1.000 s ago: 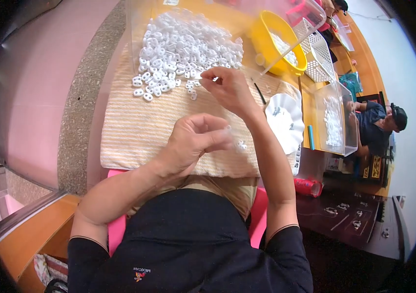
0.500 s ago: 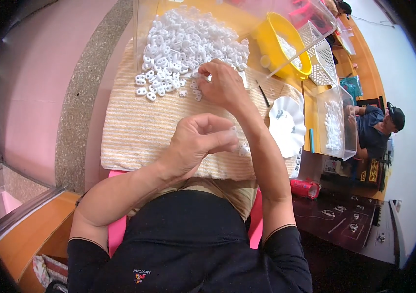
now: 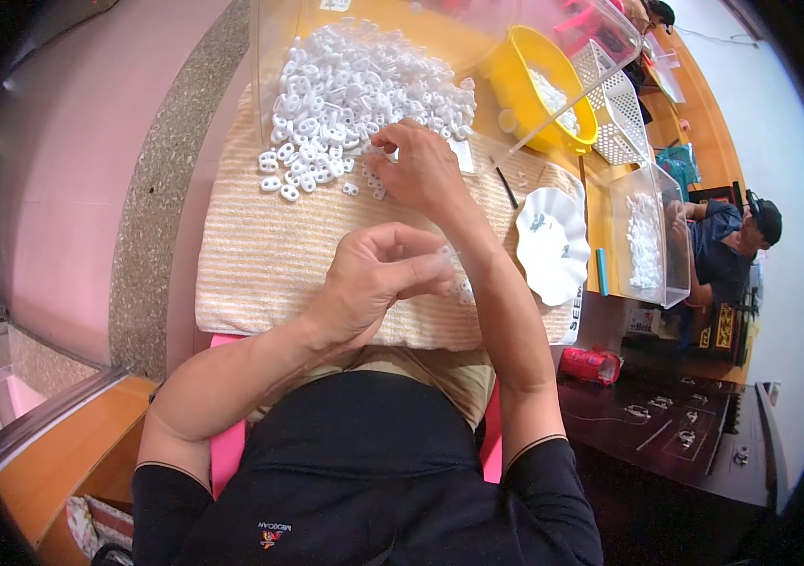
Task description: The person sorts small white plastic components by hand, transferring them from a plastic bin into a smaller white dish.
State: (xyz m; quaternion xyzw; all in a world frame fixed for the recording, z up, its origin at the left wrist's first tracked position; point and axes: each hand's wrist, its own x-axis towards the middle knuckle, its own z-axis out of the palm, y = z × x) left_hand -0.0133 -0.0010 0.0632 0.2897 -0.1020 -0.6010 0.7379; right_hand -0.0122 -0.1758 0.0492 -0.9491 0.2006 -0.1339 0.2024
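A heap of small white plastic pieces (image 3: 355, 85), each with two holes, lies at the far side of a striped towel (image 3: 260, 245). Over the heap's near right edge is my right hand (image 3: 421, 168), its fingers bent and thumb and forefinger a little apart beside several loose pieces. Nearer to me, my left hand (image 3: 378, 269) is held above the towel with its thumb and fingertips pinched together. Something pale shows at those fingertips, too small to name. A few more white pieces (image 3: 464, 291) lie just beyond them, partly hidden by my right forearm.
A clear plastic panel (image 3: 562, 90) slants above the heap. To the right stand a white wavy-edged dish (image 3: 553, 264), a dark thin stick (image 3: 506, 189), a yellow basin (image 3: 520, 94), a white basket (image 3: 614, 113) and a clear bin (image 3: 676, 250). Another person (image 3: 728, 241) sits beyond.
My right hand has shifted slightly left over the loose pieces, its thumb and forefinger parting a little. The left hand keeps its pinch in nearly the same place.
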